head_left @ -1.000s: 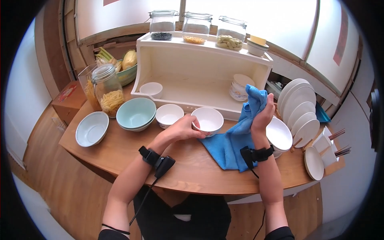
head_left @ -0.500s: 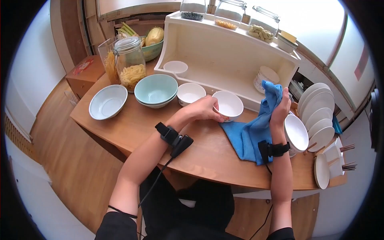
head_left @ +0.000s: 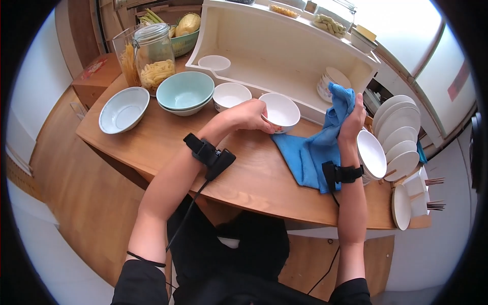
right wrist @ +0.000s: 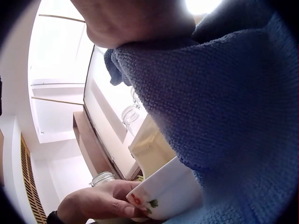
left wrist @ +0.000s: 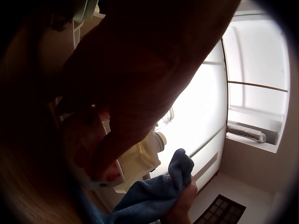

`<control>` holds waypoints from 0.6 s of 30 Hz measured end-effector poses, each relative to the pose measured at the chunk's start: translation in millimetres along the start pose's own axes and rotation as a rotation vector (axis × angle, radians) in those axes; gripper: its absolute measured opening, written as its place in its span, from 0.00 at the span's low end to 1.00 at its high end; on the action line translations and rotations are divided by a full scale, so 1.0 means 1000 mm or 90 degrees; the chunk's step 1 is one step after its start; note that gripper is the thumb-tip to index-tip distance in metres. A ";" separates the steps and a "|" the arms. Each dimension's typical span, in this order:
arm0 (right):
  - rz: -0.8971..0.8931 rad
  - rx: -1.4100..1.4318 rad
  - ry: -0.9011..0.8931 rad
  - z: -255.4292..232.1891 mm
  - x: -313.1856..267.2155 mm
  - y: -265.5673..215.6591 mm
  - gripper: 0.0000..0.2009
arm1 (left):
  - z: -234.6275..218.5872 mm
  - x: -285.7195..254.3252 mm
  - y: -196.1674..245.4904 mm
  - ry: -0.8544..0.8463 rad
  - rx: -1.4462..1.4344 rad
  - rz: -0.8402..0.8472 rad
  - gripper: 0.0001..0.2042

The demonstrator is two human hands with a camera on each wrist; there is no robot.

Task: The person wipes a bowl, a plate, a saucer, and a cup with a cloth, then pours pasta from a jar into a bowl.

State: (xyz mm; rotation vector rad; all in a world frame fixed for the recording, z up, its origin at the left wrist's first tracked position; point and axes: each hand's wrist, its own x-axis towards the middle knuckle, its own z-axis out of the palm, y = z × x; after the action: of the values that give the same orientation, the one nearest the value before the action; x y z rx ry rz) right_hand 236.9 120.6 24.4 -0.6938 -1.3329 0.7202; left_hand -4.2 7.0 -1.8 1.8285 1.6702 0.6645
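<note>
My left hand grips the near left side of a white bowl at its rim, thumb low on the outer wall. In the right wrist view, the bowl's outside carries a red flower and green leaf. A blue cloth is held up in my right hand, its top bunched above the palm. The cloth's lower part spreads over the table, one corner reaching the bowl's base. In the left wrist view the left hand is dark and covers much of the bowl.
Left of the held bowl stand another white bowl, stacked pale green bowls, a shallow bowl and a pasta jar. A white shelf rises behind. Right are stacked bowls, racked plates and chopsticks.
The head view has turned and tilted down, so the scene sits differently in it. Both hands keep their holds on the bowl and the cloth.
</note>
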 end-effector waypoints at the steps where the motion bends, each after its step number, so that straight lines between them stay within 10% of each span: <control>1: -0.010 0.008 0.001 0.003 -0.001 -0.001 0.25 | 0.000 -0.001 0.002 -0.001 -0.005 0.003 0.28; 18: -0.006 0.240 0.073 -0.055 0.047 -0.067 0.19 | 0.005 -0.014 0.022 0.030 0.007 -0.041 0.19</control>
State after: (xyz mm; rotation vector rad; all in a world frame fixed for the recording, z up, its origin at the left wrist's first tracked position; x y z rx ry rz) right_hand 300.0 115.4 99.3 -0.4186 -1.0553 0.8820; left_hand 13.4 -8.9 10.3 1.7721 1.7584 0.6767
